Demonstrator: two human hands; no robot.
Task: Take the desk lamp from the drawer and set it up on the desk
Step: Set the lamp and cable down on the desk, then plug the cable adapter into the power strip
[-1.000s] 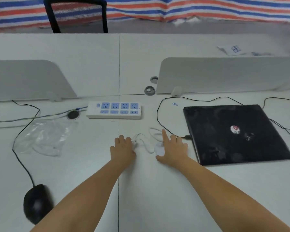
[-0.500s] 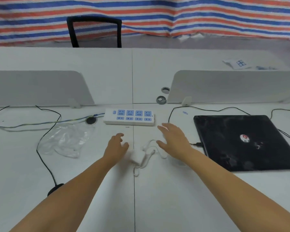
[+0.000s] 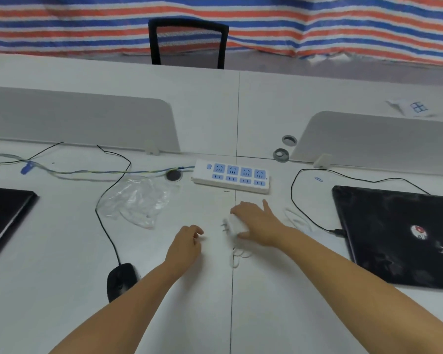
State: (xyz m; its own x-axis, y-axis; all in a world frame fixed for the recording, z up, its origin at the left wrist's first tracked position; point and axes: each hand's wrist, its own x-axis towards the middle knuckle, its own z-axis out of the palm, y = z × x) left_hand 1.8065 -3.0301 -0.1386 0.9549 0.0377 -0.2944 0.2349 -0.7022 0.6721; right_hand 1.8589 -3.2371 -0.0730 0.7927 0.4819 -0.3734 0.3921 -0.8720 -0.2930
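Now the small white plug-in power adapter [image 3: 237, 224], prongs pointing left, sits in the right hand [image 3: 260, 222], whose grip is closed around its body with thumb below and fingers over the top. Half a second ago that hand hovered open above it while the adapter lay loose on the white bench [image 3: 279, 302]. Its thin white cord [image 3: 237, 259] trails in loops toward the person and off to the right. The left hand [image 3: 187, 242] lies just beside it, fingers loosely curled and holding nothing, where earlier it was touching the adapter. No lamp head or stand shows anywhere in view, so I cannot say where the lamp itself is. Judging from this, the step in hand is powering it: the white power strip with blue sockets [image 3: 232, 176] lies near, just beyond the right hand, its sockets free. A clear crumpled plastic bag [image 3: 136, 198] and a closed black laptop [image 3: 404, 233] flank the work.
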